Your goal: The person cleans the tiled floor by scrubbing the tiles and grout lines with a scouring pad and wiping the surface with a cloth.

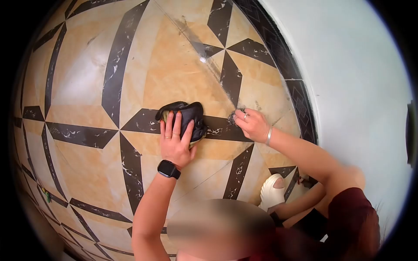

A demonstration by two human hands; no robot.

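Note:
My left hand (176, 141), with a dark smartwatch at the wrist, presses down on a bunched black cloth (191, 117) on the tiled floor. Its fingers are stretched over the bundle, and a bit of lighter, greenish material shows beside them. To the right, my right hand (254, 126), wearing a ring and a silver bangle, pinches a small grey, curly scrubber that looks like steel wool (232, 117). The scrubber touches the floor at the end of a dark strip, where a wet-looking streak (204, 61) runs up and left.
Beige and dark patterned tiles (174, 78) cover the floor. A dark border (296, 93) meets a pale wall (352, 65) on the right. My foot in a cream slipper (272, 191) stands below my right hand. A small green object (46, 195) lies far left.

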